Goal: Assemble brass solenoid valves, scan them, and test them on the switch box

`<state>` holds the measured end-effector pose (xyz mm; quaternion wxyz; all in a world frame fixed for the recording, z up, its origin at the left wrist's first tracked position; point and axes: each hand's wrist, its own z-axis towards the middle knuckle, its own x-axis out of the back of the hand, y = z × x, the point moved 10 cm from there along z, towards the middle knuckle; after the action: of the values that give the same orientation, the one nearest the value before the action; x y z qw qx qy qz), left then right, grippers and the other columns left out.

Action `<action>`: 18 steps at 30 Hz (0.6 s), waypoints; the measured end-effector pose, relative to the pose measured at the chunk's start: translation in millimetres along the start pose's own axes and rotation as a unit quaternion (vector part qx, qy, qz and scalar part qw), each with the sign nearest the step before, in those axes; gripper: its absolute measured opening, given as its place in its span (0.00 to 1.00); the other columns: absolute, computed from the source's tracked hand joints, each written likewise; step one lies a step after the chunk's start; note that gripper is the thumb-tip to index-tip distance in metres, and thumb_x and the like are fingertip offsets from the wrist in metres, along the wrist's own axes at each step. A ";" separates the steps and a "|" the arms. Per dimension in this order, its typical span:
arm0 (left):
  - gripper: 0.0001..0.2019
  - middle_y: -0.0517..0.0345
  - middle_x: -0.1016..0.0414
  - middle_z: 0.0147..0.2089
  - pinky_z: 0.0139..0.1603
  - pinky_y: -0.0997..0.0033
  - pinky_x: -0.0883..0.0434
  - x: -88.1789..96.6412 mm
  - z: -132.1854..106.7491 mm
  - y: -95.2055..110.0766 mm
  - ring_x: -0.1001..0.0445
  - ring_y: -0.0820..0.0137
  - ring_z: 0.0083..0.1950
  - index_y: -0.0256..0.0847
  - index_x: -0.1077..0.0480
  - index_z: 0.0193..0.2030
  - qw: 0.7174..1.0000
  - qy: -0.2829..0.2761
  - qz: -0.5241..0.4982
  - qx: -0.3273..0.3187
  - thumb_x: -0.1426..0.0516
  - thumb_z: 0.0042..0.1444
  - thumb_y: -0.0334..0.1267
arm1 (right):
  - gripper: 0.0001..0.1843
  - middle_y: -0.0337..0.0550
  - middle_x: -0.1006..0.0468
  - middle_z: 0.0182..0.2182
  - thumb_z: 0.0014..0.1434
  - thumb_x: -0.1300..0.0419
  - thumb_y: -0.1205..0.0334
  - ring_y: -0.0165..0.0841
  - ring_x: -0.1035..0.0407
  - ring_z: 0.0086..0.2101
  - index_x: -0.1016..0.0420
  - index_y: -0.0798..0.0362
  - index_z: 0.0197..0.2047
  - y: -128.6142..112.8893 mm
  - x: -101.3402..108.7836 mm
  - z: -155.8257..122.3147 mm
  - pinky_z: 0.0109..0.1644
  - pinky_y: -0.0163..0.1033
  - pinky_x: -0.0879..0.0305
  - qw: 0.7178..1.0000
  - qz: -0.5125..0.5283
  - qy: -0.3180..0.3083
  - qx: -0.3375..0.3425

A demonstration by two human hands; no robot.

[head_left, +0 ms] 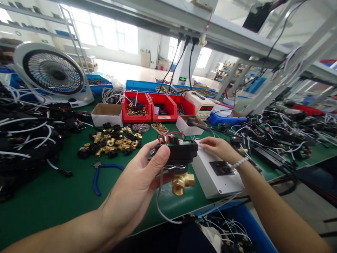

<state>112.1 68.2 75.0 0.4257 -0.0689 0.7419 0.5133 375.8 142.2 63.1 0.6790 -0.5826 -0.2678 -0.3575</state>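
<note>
My left hand (137, 182) is closed around a motorised valve (177, 154): a black housing with its top off, showing red and black wires and a green circuit board, on a brass body (181, 183). A grey cable hangs from it. My right hand (219, 147), with a bead bracelet at the wrist, rests on the far end of a white test box (210, 177) with a black socket panel; its fingers lie fairly flat and nothing shows in them.
On the green mat (52, 196) lie blue-handled pliers (101, 174) and a heap of brass and black fittings (113, 140). Red bins (137, 109), small cardboard boxes, a white fan (52, 73) and a power supply (202, 105) stand behind. Wired parts pile left and right; a blue crate (237, 228) sits below.
</note>
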 end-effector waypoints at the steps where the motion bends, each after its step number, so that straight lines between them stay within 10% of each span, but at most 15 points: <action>1: 0.22 0.47 0.27 0.55 0.56 0.57 0.30 -0.2 0.1 -0.5 0.27 0.56 0.54 0.40 0.34 0.59 1.000 -0.004 -0.006 0.003 0.42 0.61 0.46 | 0.24 0.48 0.18 0.31 0.46 0.36 0.39 0.43 0.26 0.33 0.21 0.53 0.30 4.6 -6.1 0.9 0.40 0.46 0.30 1.000 0.007 -0.020 -0.007; 18: 0.25 0.48 0.21 0.34 0.40 0.68 0.22 -1.1 -4.6 0.9 0.20 0.66 0.36 0.32 0.23 0.41 0.996 -0.002 -0.080 0.049 0.60 0.70 0.42 | 0.33 0.48 0.19 0.32 0.41 0.37 0.30 0.44 0.28 0.35 0.21 0.54 0.32 27.5 -3.6 -2.9 0.41 0.44 0.35 0.997 0.038 0.010 -0.073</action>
<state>109.7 64.5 77.0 0.4696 -0.1055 0.7577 0.4407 395.4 141.8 43.3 0.6504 -0.6366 -0.2117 -0.3561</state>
